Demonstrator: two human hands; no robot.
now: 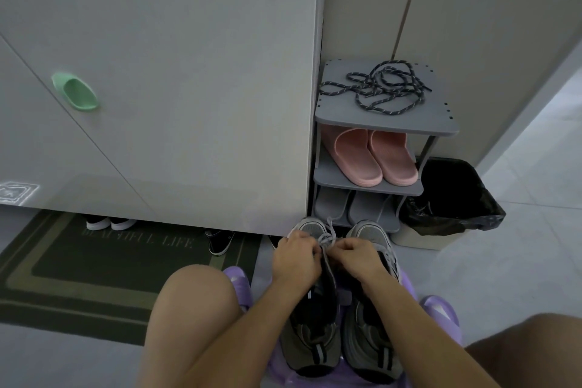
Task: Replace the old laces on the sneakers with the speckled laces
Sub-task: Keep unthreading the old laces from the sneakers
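Two grey and black sneakers stand side by side on a purple stool (441, 312) between my knees, the left sneaker (310, 343) and the right sneaker (371, 340). My left hand (294, 260) and my right hand (356, 257) are both over the left sneaker, fingers curled and pinching its old grey lace (326, 238) near the toe. The dark speckled laces (382, 88) lie in a loose tangle on the top shelf of the grey shoe rack (434, 126), beyond the sneakers.
Pink slippers (374, 156) and grey slippers (349, 205) fill the rack's lower shelves. A bin with a black bag (453, 198) stands right of the rack. A white cabinet (189, 72) with a green handle (75, 91) rises on the left, a green doormat (78, 268) before it.
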